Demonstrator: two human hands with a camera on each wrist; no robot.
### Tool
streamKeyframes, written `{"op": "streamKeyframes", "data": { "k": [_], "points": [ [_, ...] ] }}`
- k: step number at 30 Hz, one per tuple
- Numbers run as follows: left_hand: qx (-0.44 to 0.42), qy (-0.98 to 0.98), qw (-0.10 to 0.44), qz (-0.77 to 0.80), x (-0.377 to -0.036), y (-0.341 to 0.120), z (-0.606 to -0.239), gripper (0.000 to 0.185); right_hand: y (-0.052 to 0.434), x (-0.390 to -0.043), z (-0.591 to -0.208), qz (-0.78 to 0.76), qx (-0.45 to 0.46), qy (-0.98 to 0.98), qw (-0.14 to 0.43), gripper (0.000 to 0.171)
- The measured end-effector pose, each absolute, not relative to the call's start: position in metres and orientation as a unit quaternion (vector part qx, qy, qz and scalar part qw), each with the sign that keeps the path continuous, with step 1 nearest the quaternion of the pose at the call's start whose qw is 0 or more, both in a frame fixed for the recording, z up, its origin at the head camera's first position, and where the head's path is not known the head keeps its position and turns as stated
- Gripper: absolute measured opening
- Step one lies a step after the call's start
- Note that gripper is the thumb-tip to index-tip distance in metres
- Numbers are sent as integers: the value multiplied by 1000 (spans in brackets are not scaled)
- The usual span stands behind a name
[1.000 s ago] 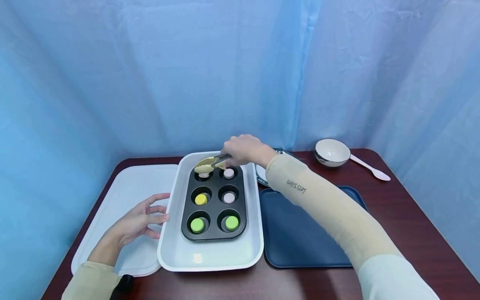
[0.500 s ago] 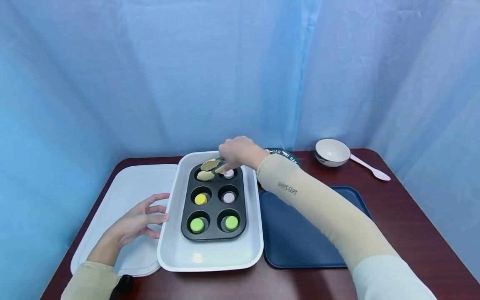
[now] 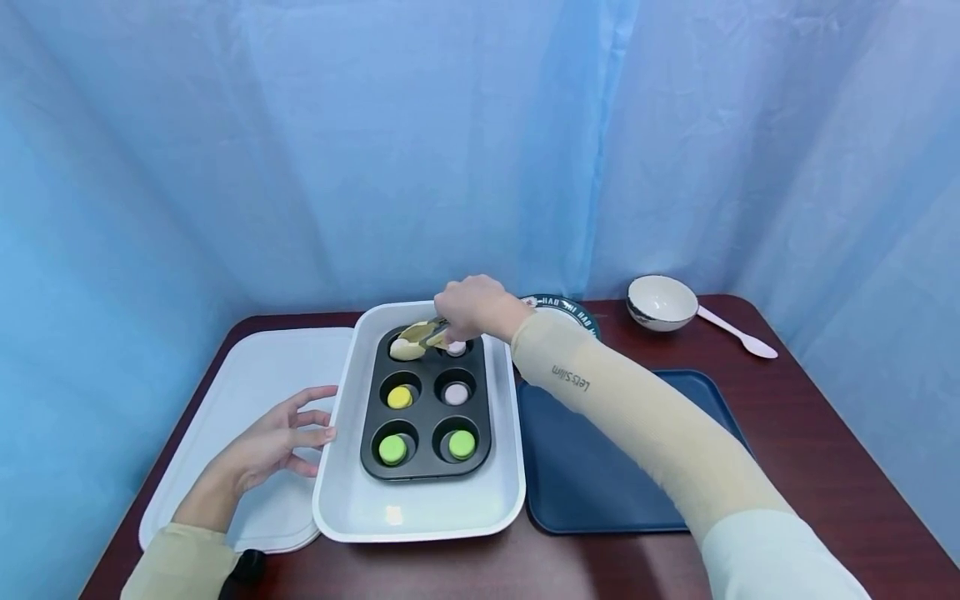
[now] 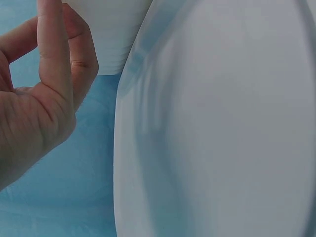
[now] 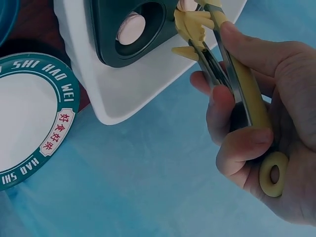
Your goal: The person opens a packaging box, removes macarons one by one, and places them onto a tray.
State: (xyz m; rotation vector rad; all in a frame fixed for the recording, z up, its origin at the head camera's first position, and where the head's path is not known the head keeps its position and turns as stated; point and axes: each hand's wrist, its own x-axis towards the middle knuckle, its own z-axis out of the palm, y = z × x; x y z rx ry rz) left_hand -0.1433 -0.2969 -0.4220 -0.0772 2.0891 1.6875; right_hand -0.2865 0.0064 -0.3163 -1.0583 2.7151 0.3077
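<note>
My right hand (image 3: 476,304) grips yellow-and-grey tongs (image 5: 249,94) by the handles. The tong heads reach into the far-left cup of a dark muffin tin (image 3: 426,423), around a pale pink macaron (image 5: 187,4) that they partly hide. Pink macarons sit in the far-right cup and the middle-right cup (image 3: 456,394). A yellow macaron (image 3: 400,397) lies in the middle-left cup, and green macarons (image 3: 461,445) fill the near pair. This tin stands in a deep white tray (image 3: 420,510). My left hand (image 3: 273,437) has loosely spread fingers at the tray's left rim.
Left of the tray lies a white board or lid (image 3: 281,358). A dark blue tray (image 3: 592,467) is on the right, under my right forearm. Behind that are a green-rimmed plate (image 5: 29,113), a bowl (image 3: 662,302) and a white spoon (image 3: 738,333). A blue curtain hangs behind the table.
My right hand has shifted slightly left, uncovering more of the plate. The tong heads first spread and dipped toward the far-left cup, then drew together around the macaron. My left hand has stayed put.
</note>
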Motion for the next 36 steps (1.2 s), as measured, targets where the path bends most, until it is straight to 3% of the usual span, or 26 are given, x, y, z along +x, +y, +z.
{"op": "streamKeyframes", "data": {
  "k": [13, 20, 29, 36],
  "points": [
    [-26, 758, 231, 609, -148, -296, -424, 75, 31, -292, -321, 81, -387, 915, 77, 27],
    [-29, 761, 232, 606, -148, -299, -422, 77, 55, -281, -297, 43, -401, 914, 54, 43],
    [-15, 764, 239, 599, -146, -300, -418, 78, 126, -238, -271, -37, -454, 888, -60, 44],
    [-14, 766, 236, 597, -146, -302, -417, 79, 196, -198, -272, -68, -461, 872, -150, 49]
  ]
}}
